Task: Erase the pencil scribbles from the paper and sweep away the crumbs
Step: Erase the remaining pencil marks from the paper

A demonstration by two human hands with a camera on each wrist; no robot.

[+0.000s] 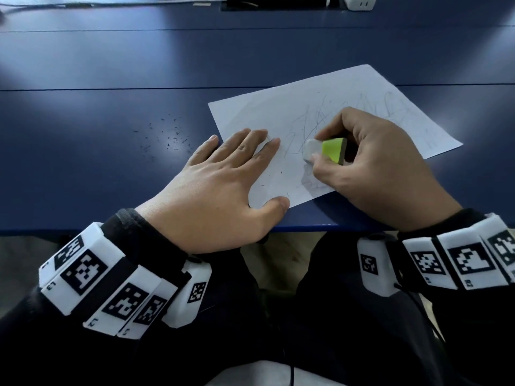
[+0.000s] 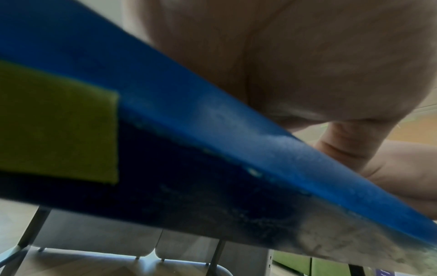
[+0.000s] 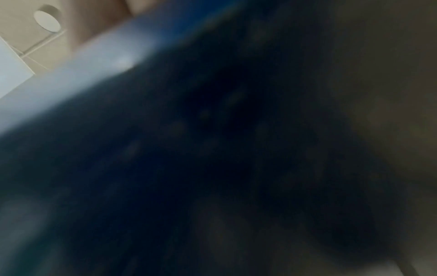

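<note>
Right grip (image 1: 370, 162) pinching eraser (image 1: 324, 150) on scribbled paper (image 1: 320, 107), left grip (image 1: 223, 188) flat beside it; right-wrist view dark, blurred.

blue table (image 1: 111, 65) | white power strip (image 1: 359, 1) far edge | grey cable (image 1: 111, 3)

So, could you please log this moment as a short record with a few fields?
surface: blue table
paper: white sheet, lying askew on the table
scribbles: pencil lines remain across the middle and far part
left hand: flat, fingers spread on the sheet's near left part
right hand: grips eraser, white tip on the paper
crumbs: dark specks on the table, left of the sheet
</note>
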